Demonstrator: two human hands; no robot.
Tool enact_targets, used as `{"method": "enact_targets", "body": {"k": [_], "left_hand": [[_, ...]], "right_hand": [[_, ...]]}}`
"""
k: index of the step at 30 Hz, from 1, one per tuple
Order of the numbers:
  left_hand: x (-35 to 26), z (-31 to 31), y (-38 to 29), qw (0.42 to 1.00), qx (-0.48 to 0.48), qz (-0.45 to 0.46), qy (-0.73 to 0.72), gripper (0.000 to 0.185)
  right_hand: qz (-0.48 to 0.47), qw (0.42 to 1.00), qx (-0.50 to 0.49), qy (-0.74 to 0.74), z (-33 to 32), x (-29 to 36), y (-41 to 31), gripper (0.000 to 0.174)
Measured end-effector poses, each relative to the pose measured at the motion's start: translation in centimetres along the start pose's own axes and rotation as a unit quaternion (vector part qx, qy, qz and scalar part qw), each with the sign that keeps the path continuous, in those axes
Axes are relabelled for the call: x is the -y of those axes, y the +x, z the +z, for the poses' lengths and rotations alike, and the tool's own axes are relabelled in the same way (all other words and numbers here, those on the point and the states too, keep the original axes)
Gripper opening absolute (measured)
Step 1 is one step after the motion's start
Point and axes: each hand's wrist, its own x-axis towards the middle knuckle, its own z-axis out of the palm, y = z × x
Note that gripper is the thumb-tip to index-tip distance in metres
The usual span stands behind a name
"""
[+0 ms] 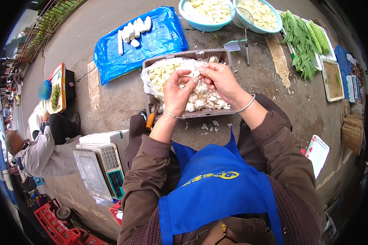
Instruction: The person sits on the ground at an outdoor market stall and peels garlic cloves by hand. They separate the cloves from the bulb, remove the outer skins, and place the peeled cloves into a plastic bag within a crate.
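Over a brown plastic crate [202, 115] my two hands meet at the fingertips around a garlic clove [196, 73]. My right hand [219, 80] pinches the pale clove between thumb and fingers. The thumb and index finger of my left hand [178, 88] touch its lower left side, and whether they grip it cannot be told. Below them in the crate lie garlic bulbs and loose skins [202, 99]. A clear plastic bag [146, 80] at the crate's left side holds many peeled garlic cloves [164, 73].
White vegetable pieces [130, 30] lie on blue plastic sheeting [159, 46]. Beyond the crate stand light-blue basins [207, 27] of pale pieces and a wire skimmer [247, 46]. Leafy greens [302, 46] are at right. A scale [90, 171] and a seated person [46, 153] are at left. An orange handle [150, 121] adjoins the crate.
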Motion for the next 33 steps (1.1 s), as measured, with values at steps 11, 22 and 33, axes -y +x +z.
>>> {"method": "enact_targets", "body": {"k": [11,22,33], "left_hand": [[0.9,-0.7,0.3,1.0,-0.004,-0.015,-0.008,0.015],[1.9,-1.3,0.5,0.992,-0.004,0.04,0.117,0.009],[0.5,-1.0,0.4,0.993,-0.001,-0.075,-0.087,0.004]], "right_hand": [[-0.108,0.969,-0.017,-0.22,0.6,-0.3,-0.4,0.016],[-0.189,0.916,-0.017,-0.355,0.0,-1.1,-0.1,0.017],[0.072,0.997,0.018,0.031,0.1,-2.1,-0.4,0.015]]}}
